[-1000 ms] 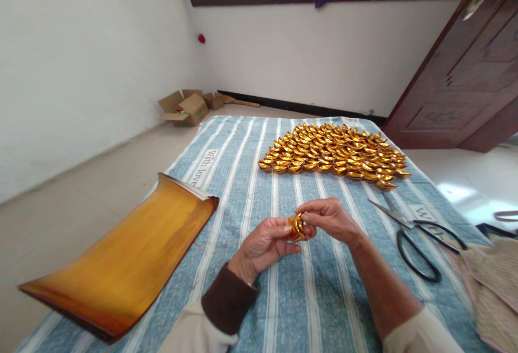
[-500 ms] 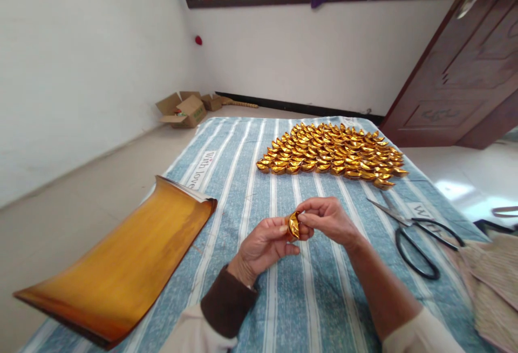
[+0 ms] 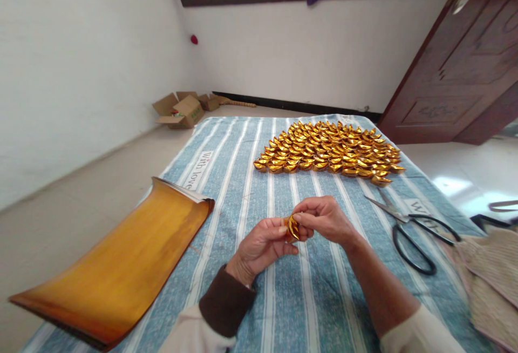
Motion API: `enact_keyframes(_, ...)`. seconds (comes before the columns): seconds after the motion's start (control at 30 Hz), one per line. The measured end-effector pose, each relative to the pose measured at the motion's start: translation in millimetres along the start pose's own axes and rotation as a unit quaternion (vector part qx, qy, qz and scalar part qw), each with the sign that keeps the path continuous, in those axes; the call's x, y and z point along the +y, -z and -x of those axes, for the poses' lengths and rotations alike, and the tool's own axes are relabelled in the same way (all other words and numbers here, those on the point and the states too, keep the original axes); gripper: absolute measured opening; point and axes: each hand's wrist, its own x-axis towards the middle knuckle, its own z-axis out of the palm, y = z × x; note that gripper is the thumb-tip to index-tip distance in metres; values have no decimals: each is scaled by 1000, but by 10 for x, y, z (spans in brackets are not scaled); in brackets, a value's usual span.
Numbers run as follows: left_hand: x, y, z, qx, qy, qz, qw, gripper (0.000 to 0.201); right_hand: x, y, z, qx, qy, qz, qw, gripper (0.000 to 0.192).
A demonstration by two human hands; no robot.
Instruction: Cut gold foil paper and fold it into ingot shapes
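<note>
Both hands meet at lower centre of the frame: left hand (image 3: 262, 245) and right hand (image 3: 327, 218) pinch one small gold paper piece (image 3: 292, 228) between fingertips. Above it lies the heap of gold pieces (image 3: 327, 152); scissors (image 3: 413, 229) rest at right, gold sheets (image 3: 121, 261) at lower left.

Bare blue-and-white striped cloth (image 3: 243, 180) lies open around my left hand (image 3: 261, 245) and right hand (image 3: 326, 219), which pinch a small folded gold foil piece (image 3: 293, 228) between them. Ahead, a dense patch of gold foil ingots (image 3: 329, 150) blocks the far middle; a clear strip of cloth sits between it and my hands. Right side: black-handled scissors (image 3: 413, 229) near my right forearm, beige knitted fabric (image 3: 491, 277) beyond. Left: curled stack of gold paper sheets (image 3: 117, 266), with an open lane between it and my left hand.
</note>
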Motion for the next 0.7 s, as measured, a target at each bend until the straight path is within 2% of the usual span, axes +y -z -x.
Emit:
enact_keyframes(0.23,-14,-1,-4,16,-14,13,1000,29,80,18,-21,13,2,3,1000,26)
enact_keyframes(0.4,0,4,-15,104,-80,19,991,26,100,69,-37,102,52,66,991,33)
enact_keyframes(0.47,6,3,-19,141,-114,17,983,27,79,50,-38,122,47,91,987,33)
enact_keyframes(0.6,22,-14,-18,200,-180,-7,963,27,64,-66,-44,111,-7,96,989,40)
enact_keyframes(0.7,29,-31,-14,221,-206,-31,953,28,88,-152,-53,91,-28,86,992,44)
